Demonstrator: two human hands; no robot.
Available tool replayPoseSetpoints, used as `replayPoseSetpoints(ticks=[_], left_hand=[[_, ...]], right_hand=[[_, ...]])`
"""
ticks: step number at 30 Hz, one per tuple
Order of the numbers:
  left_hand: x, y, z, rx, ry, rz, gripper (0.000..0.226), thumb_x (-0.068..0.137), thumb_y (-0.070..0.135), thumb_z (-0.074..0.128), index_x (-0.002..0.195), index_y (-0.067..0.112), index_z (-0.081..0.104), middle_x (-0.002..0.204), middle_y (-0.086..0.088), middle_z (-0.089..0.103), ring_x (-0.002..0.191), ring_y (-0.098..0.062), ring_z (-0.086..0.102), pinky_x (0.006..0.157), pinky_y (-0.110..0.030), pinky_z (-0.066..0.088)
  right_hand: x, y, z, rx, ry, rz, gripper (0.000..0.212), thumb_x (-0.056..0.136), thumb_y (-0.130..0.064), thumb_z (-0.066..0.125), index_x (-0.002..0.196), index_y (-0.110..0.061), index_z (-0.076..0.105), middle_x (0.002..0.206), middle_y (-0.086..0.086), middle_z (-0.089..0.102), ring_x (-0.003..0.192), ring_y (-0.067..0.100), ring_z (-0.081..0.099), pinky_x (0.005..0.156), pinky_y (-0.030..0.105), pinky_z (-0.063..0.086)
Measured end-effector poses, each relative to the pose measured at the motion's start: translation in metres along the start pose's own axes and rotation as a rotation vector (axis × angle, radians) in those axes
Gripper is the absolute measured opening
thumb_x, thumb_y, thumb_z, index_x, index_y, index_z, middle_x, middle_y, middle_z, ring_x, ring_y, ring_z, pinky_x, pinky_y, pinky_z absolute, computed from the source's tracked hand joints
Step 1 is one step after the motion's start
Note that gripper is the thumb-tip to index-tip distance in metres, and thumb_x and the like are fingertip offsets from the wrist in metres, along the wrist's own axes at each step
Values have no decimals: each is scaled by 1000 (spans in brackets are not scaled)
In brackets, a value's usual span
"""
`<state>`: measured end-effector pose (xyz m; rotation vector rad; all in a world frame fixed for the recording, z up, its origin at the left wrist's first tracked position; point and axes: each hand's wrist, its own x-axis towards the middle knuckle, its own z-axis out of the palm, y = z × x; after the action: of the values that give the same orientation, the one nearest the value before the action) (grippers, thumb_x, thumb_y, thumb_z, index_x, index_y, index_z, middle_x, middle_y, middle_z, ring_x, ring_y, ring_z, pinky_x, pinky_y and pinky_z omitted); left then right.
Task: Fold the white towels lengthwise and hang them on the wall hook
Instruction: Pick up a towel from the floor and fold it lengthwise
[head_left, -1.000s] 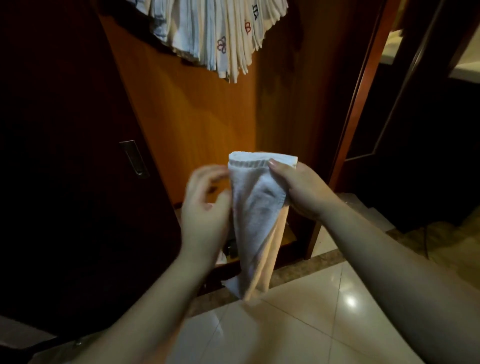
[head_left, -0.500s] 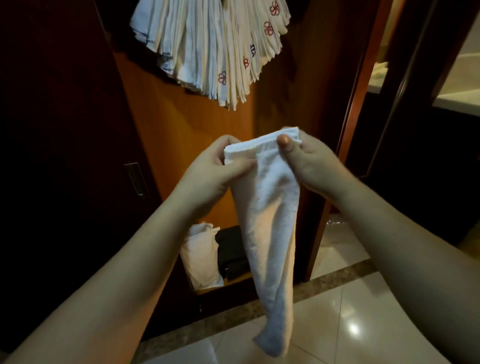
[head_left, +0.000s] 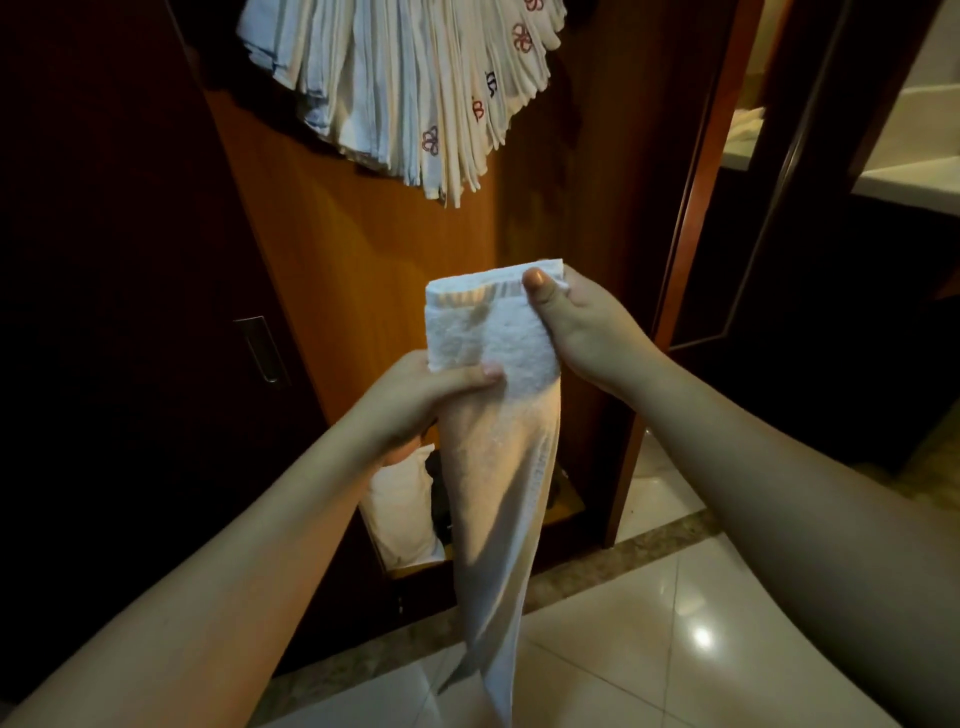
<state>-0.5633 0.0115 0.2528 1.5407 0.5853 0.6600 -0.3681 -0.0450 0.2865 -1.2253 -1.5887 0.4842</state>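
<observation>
Folded towel hangs from right hand grip; left hand pinches lower.

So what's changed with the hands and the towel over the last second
The left hand slid down from the folded white towel's top edge and now grips it lower, thumb across the front. The right hand kept its pinch on the top right corner, thumb in front. The towel still hangs long toward the tiled floor, and the bunch of hung towels stays overhead.
</observation>
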Motion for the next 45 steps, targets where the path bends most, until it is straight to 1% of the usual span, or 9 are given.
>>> replayPoseSetpoints(ticks=[3, 7, 13, 17, 21, 25, 32, 37, 45], left_hand=[[6, 11, -1, -11, 83, 4, 42, 70, 38, 83, 104, 13, 76, 112, -10, 75, 105, -30, 71, 90, -43, 57], [16, 33, 1, -107, 156, -41, 38, 76, 31, 81, 107, 13, 71, 102, -6, 77, 95, -25, 75, 77, -34, 60], [34, 59, -7, -271, 315, -123, 41, 82, 22, 78, 119, 15, 62, 101, -6, 78, 90, -26, 75, 72, -44, 57], [46, 64, -14, -292, 393, -155, 23, 86, 19, 76, 105, 14, 65, 90, -7, 78, 79, -25, 76, 64, -39, 58], [55, 67, -19, -297, 415, -156, 22, 87, 18, 75, 104, 15, 62, 83, -7, 78, 74, -25, 76, 55, -39, 60], [59, 69, -18, -307, 390, -131, 25, 86, 16, 76, 106, 14, 61, 85, -8, 78, 75, -27, 76, 56, -45, 61], [61, 77, -17, -283, 329, -89, 37, 82, 20, 78, 116, 14, 63, 98, -9, 78, 87, -29, 76, 73, -50, 61], [64, 85, -26, -231, 330, -23, 36, 82, 20, 78, 116, 16, 66, 99, -5, 78, 90, -26, 75, 74, -42, 61], [70, 95, -40, -303, 284, 23, 48, 81, 23, 77, 125, 13, 61, 110, -10, 76, 98, -30, 74, 74, -46, 61]], right_hand=[[13, 13, 2, 286, -36, 125, 74, 81, -82, 43, 121, -24, 67, 116, -1, 74, 109, 18, 70, 95, 39, 57], [13, 57, 9, 747, -97, 531, 90, 82, -85, 33, 150, -26, 44, 138, 12, 62, 130, 31, 56, 117, 56, 33], [-48, 110, 43, 706, -171, 781, 81, 87, -80, 22, 126, -24, 67, 128, 11, 68, 126, 30, 59, 111, 49, 39], [-70, 119, 58, 653, 1, 728, 84, 93, -74, 32, 146, -11, 48, 140, 12, 59, 133, 27, 52, 118, 48, 32], [-87, 115, 70, 460, 236, 522, 66, 74, -60, 69, 125, -24, 48, 111, 0, 64, 94, 2, 68, 78, 19, 54], [-95, 111, 81, 309, 238, 440, 42, 82, -48, 74, 113, -41, 47, 114, 1, 67, 103, 12, 69, 87, 37, 59], [-81, 98, 80, 121, 184, 387, 8, 98, -43, 59, 104, -38, 59, 99, -6, 70, 88, 6, 69, 78, 28, 58], [-75, 88, 79, 113, 228, 411, 17, 106, -45, 37, 106, -33, 50, 97, -4, 63, 81, -3, 62, 61, 12, 47], [-59, 78, 69, 154, 363, 318, 19, 96, -50, 55, 109, -40, 45, 97, -9, 62, 77, -7, 61, 64, 11, 49]])
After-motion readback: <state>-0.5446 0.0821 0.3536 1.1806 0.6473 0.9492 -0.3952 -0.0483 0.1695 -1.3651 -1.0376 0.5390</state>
